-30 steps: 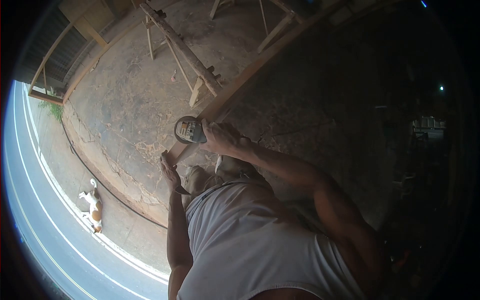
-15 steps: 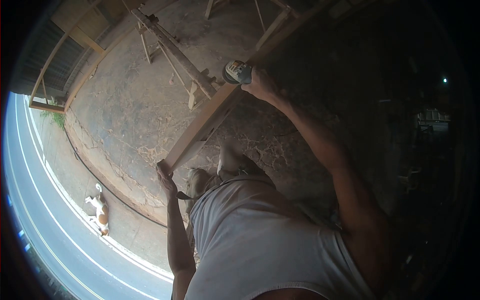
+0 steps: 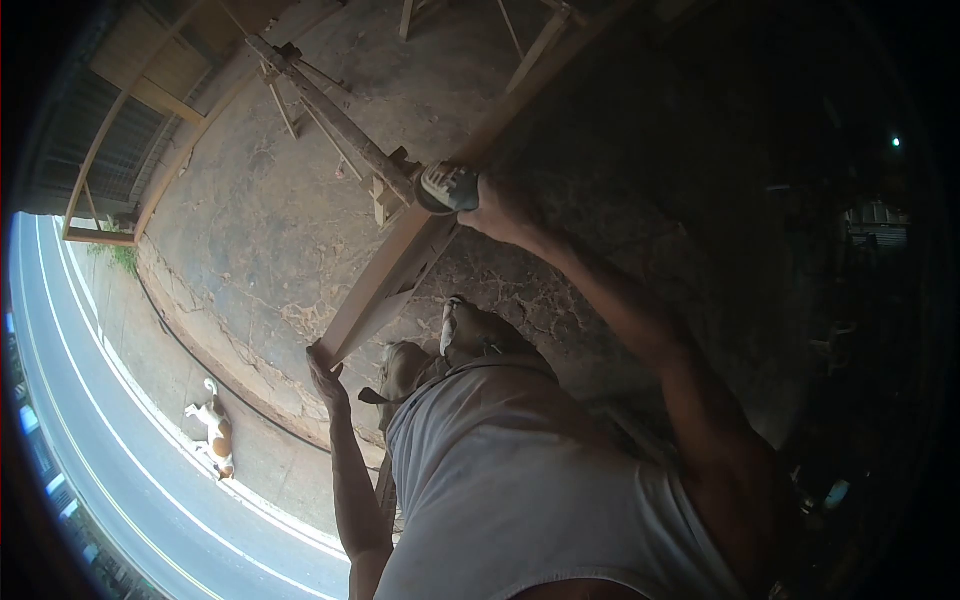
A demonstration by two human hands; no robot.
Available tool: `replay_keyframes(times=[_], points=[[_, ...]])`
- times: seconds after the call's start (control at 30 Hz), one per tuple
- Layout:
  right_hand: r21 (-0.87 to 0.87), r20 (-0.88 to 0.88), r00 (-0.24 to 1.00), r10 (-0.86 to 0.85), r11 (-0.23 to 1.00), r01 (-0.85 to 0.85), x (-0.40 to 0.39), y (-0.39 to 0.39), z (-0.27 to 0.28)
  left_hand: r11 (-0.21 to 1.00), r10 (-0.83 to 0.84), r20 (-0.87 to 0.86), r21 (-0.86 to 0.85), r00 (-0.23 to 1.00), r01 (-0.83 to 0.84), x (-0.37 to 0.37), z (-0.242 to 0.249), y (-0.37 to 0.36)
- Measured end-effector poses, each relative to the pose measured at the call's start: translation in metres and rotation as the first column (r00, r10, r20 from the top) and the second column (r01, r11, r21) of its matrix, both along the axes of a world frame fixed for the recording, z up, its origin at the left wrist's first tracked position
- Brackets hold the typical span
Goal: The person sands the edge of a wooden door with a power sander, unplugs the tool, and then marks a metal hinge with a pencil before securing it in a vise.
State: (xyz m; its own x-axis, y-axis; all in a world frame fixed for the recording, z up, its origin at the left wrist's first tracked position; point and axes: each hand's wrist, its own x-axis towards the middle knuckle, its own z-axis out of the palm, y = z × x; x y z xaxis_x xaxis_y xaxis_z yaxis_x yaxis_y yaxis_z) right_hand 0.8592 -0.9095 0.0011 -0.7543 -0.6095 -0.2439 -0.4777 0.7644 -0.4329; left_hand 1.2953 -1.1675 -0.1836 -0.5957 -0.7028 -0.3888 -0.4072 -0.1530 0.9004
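A long wooden board [image 3: 375,277] runs diagonally in front of me, resting on a rough wooden trestle [image 3: 345,128]. My right hand [image 3: 493,212] is closed around a power sander [image 3: 447,188] with a round base, which sits on the board's upper face near the trestle. At the near end of the board, my left hand [image 3: 326,378] grips the wood, its fingers at the end edge. The underside of the board and part of the sander's pad are hidden.
Another wooden support [image 3: 537,52] stands farther along. Cracked concrete floor [image 3: 240,200] lies below. To the left, a dog [image 3: 217,432] lies on the pavement beside a road [image 3: 90,400]. A timber frame [image 3: 100,236] stands at upper left. Deep shadow covers the right side.
My right hand has drawn the sander along the board toward me, down and left in the view. The left hand stays at the board's end. The whole view has shifted slightly.
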Motion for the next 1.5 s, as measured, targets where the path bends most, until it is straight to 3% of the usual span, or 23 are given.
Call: replay_keyframes(times=[0.1, 0.2, 0.3, 0.4, 0.5, 0.6, 0.9, 0.93, 1.0, 1.07, 1.13, 1.17, 1.2, 1.3, 1.33, 1.5], points=[[-0.015, -0.042, 0.95, 0.311, 0.95, -0.312, 0.074, -0.025, -0.002, 0.995, 0.06, 0.016, -0.082, 0.998, -0.058, -0.009, 0.011, 0.011], [-0.018, -0.139, 0.906, 0.4, 0.914, -0.406, 0.085, -0.031, -0.011, 0.996, 0.066, 0.029, -0.059, 0.997, -0.065, -0.013, 0.019, 0.012], [0.08, -0.082, 0.95, 0.301, 0.952, -0.294, 0.052, -0.021, 0.015, 0.995, 0.083, -0.004, -0.056, 0.997, -0.083, -0.011, 0.011, 0.012], [0.116, -0.143, 0.96, 0.242, 0.967, -0.226, 0.013, -0.005, 0.014, 0.992, 0.11, 0.006, -0.058, 0.994, -0.11, -0.013, 0.012, 0.013], [0.074, -0.063, 0.994, 0.084, 0.994, -0.079, -0.012, 0.007, 0.042, 0.991, 0.117, -0.005, -0.061, 0.993, -0.118, -0.012, 0.01, 0.015], [0.02, -0.1, 0.995, 0.014, 1.0, -0.012, -0.051, 0.027, 0.01, 0.997, 0.079, -0.031, 0.003, 0.996, -0.079, -0.005, 0.004, 0.008], [0.046, -0.098, 0.964, -0.248, 0.966, 0.253, -0.129, 0.052, 0.021, 0.997, 0.082, -0.029, -0.01, 0.996, -0.082, -0.013, 0.024, 0.013], [0.019, -0.088, 0.972, -0.219, 0.975, 0.222, -0.125, 0.05, 0.018, 0.995, 0.092, -0.037, -0.028, 0.995, -0.093, -0.02, 0.035, 0.012], [-0.029, -0.076, 0.983, -0.169, 0.986, 0.167, -0.097, 0.042, 0.009, 0.955, 0.174, 0.007, -0.245, 0.985, -0.167, -0.034, 0.048, 0.004], [0.048, -0.075, 0.997, -0.01, 0.999, 0.013, -0.043, 0.019, 0.015, 0.897, 0.24, -0.018, -0.379, 0.971, -0.229, -0.056, 0.077, 0.001], [0.065, 0.005, 0.982, 0.186, 0.98, -0.186, 0.005, -0.003, 0.017, 0.902, 0.137, 0.139, -0.426, 0.981, -0.066, -0.086, 0.096, -0.002], [0.03, -0.043, 0.96, 0.277, 0.961, -0.276, 0.022, -0.009, 0.007, 0.896, 0.089, 0.213, -0.444, 0.973, 0.016, -0.101, 0.102, -0.002], [0.002, -0.093, 0.927, 0.364, 0.931, -0.366, 0.032, -0.012, -0.002, 0.872, 0.192, 0.437, -0.487, 0.879, 0.052, -0.116, 0.108, 0.006], [0.117, -0.083, 0.918, 0.389, 0.918, -0.378, 0.03, -0.02, 0.011, 0.8, 0.175, 0.584, -0.554, 0.793, 0.231, -0.117, 0.103, 0.013], [0.111, -0.081, 0.937, 0.34, 0.937, -0.33, 0.022, -0.019, 0.014, 0.751, 0.215, 0.559, -0.618, 0.801, 0.23, -0.12, 0.101, 0.016], [0.027, -0.114, 0.985, 0.127, 0.992, -0.125, -0.06, 0.0, 0.009, 0.755, 0.165, 0.628, -0.577, 0.761, 0.311, -0.124, 0.105, 0.015]])
